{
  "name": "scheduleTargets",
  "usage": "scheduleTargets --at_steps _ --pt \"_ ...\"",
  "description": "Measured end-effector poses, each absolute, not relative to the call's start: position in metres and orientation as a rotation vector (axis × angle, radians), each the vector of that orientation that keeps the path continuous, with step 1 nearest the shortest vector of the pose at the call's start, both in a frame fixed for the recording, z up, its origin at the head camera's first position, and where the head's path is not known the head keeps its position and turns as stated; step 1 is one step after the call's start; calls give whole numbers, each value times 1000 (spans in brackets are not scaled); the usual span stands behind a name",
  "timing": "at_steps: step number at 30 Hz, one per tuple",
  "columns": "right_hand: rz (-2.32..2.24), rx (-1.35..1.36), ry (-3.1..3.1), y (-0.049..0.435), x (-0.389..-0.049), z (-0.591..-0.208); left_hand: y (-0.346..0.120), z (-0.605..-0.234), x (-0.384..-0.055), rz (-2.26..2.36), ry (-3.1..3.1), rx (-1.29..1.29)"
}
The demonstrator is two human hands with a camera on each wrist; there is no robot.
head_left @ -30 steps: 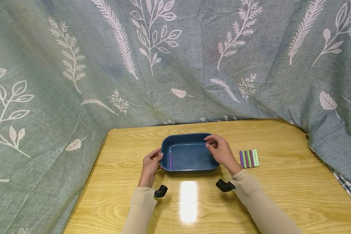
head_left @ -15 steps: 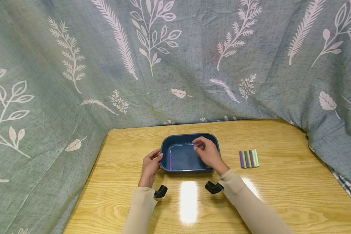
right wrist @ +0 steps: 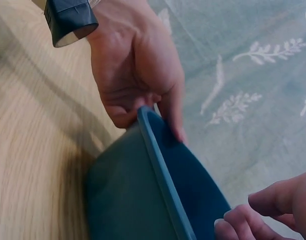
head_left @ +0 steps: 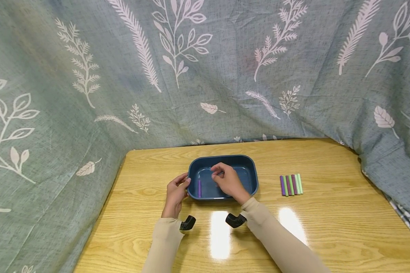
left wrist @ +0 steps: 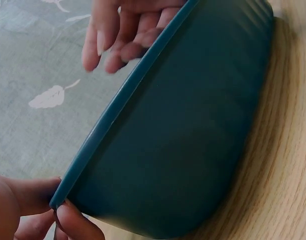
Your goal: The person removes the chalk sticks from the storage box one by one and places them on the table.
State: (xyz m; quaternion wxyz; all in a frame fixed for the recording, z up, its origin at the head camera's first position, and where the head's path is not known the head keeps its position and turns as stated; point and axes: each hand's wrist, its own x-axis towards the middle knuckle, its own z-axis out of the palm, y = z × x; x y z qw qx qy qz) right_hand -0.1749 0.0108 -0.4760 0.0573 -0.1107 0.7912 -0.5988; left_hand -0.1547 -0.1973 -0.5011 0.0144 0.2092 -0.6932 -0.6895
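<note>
A dark blue rectangular basin (head_left: 222, 198) sits on the table with one slim purple stick (head_left: 199, 189) lying near its left end. My left hand (head_left: 175, 195) grips the left wall; in the left wrist view its thumb and fingers pinch the basin's rim (left wrist: 118, 107). Over the middle of the basin hovers my right hand (head_left: 229, 182), palm down, fingers loosely bent, a little right of the purple stick. In the left wrist view the fingers of the right hand (left wrist: 128, 32) hang above the rim, and nothing shows between them.
Right of the basin, several coloured sticks (head_left: 291, 185) in purple, green, maroon and pale green lie side by side on the wooden table (head_left: 335, 212). A grey-green leaf-patterned curtain (head_left: 222, 83) hangs along the table's back and left side.
My right hand has moved left from the basin's right end to over its middle. The left hand, the basin, the purple stick and the row of sticks have stayed put.
</note>
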Motion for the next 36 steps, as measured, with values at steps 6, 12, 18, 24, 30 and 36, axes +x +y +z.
scheduleTargets --at_steps 6,12,18,24,30,36 --pt "-1832 -301 2367 -2 -179 -480 -197 -502 -155 -2137 -2162 663" --pt "-1845 -289 2368 -12 -181 -485 -198 -502 -157 -2137 -2178 680" --pt "-1852 -277 2358 -21 -182 -491 -197 -500 -156 -2147 -2166 675" --pt "-1801 -274 2361 -29 -183 -492 -197 -499 -154 -2178 -2160 655" --pt "-1643 -313 2443 -33 -187 -492 -198 -501 -156 -2172 -2161 655" --pt "-1483 -327 2493 -37 -191 -494 -198 -500 -155 -2163 -2168 656"
